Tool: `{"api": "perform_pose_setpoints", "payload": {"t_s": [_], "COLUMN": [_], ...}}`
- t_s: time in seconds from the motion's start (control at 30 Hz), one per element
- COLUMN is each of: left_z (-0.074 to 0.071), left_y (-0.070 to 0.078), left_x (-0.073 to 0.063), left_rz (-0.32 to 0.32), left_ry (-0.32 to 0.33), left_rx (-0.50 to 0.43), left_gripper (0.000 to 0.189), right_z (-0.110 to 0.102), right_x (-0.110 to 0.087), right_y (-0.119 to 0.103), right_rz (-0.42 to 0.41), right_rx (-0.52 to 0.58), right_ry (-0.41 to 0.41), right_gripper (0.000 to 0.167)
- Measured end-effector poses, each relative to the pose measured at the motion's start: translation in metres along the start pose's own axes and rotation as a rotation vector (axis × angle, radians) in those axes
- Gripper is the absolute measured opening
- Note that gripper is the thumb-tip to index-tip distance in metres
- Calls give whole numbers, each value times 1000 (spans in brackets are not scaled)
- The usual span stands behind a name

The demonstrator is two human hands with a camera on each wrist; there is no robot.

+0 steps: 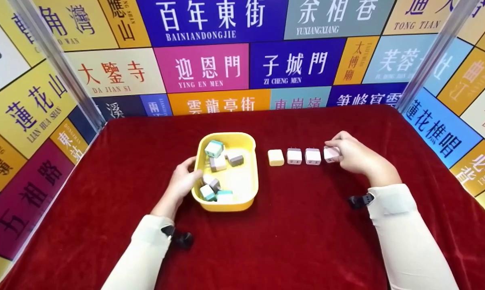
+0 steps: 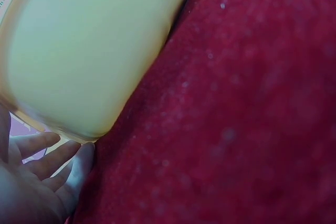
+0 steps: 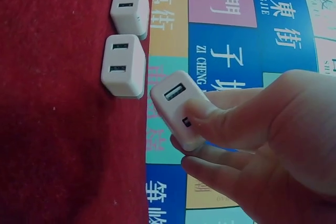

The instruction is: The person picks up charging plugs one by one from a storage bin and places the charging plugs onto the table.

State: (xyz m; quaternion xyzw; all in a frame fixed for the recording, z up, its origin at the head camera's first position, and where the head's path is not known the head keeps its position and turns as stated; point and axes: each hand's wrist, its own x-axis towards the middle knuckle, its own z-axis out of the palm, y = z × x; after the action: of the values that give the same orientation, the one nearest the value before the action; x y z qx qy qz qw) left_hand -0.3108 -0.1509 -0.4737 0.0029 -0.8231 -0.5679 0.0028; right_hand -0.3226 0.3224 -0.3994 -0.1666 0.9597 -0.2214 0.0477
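My right hand [image 1: 349,157] pinches a white USB charger plug [image 3: 181,109] between thumb and fingers, its two ports showing in the right wrist view. It is at the right end of a row holding two more white charger plugs, the nearer one [image 1: 313,156] and another [image 1: 294,156], and a pale yellow block-shaped piece [image 1: 275,157]. My left hand [image 1: 182,177] holds the left side of a yellow tub [image 1: 248,197], thumb at the rim and fingers along the outer wall. Inside the tub lie several charger plugs, some white and teal [image 1: 214,148], others white and grey [image 1: 234,157].
A dark red velvet cloth [image 1: 290,233] covers the table. Panels with printed street names [image 1: 210,66] stand behind and on both sides, with clear upright posts [image 1: 431,60] at the corners. Dark wrist devices [image 1: 359,201] sit at both sleeves.
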Motion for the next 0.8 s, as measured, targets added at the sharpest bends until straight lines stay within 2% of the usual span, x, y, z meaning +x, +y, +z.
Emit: {"api": "perform_pose_setpoints", "payload": {"t_s": [0.27,0.53,0.8], "left_z": [0,1,1], "left_y": [-1,-1,-1], "left_x": [0,1,1], "left_rz": [7,17,8], "left_ry": [2,11,8], "left_rx": [-7,1,8], "left_gripper": [60,60,60], "right_z": [11,10,16], "right_x": [5,5,7], "right_y": [6,20,29], "right_rz": [-22,-44,-31], "right_rx": [7,9,10], "right_ry": [41,82,73], "right_gripper": [49,42,41]}}
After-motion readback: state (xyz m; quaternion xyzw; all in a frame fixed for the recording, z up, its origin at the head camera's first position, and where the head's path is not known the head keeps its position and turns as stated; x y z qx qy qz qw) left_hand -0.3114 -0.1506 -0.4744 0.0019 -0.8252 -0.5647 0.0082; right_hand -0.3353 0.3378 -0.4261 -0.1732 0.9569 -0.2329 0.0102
